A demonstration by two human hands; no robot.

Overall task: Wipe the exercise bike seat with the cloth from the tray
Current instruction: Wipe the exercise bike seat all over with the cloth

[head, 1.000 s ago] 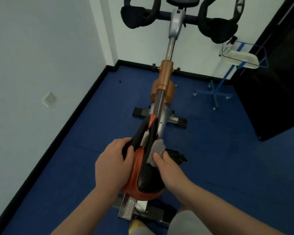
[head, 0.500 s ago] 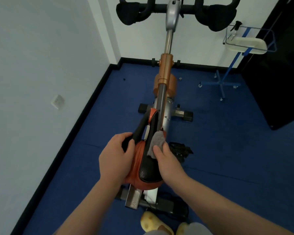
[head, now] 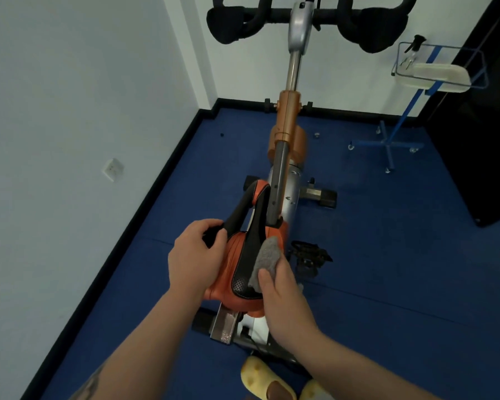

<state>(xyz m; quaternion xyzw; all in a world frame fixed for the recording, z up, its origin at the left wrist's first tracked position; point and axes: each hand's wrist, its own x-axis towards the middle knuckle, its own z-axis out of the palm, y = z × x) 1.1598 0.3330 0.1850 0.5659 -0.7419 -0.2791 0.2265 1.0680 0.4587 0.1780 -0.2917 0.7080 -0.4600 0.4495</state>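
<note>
The left hand (head: pixel 195 256) was curled around the left flank of the bike seat (head: pixel 244 269), fingers closed on its black edge to steady it, while the right hand (head: pixel 283 295) pressed a grey cloth (head: pixel 264 259) flat against the seat's right side, thumb pinning the fabric and the other fingers out of sight beneath it! That cloth looked soft, light and limp, so it probably needed a wide pinch with the palm behind it, or it would bunch. The saddle looked firm and smooth-skinned in orange and black, likely a little slick, and bracing it at the flank seemed the sensible hold. The count: one seat, one cloth, two hands, one exercise bike (head: pixel 286 157), two padded handlebar grips (head: pixel 228 24), one wire tray (head: pixel 440 69) on a blue stand well off to the right, and two yellow slippers (head: pixel 264 382) below.
</note>
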